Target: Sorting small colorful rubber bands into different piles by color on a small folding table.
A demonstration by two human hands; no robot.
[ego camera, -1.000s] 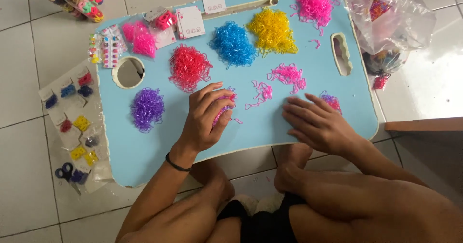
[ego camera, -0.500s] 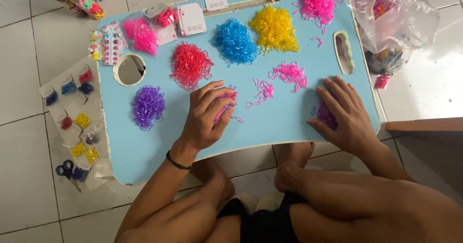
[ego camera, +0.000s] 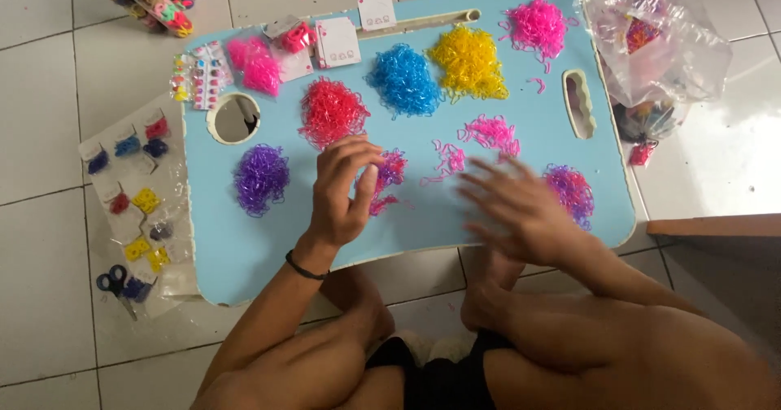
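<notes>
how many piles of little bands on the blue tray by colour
red pile: 1
blue pile: 1
yellow pile: 1
purple pile: 1
pink piles: 2
mixed pink-purple piles: 2
total: 8

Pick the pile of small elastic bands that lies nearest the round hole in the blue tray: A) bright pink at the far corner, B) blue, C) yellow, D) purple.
D: the purple pile sits just below the round hole at the left side of the blue tray, while the other three piles lie further right.
</notes>
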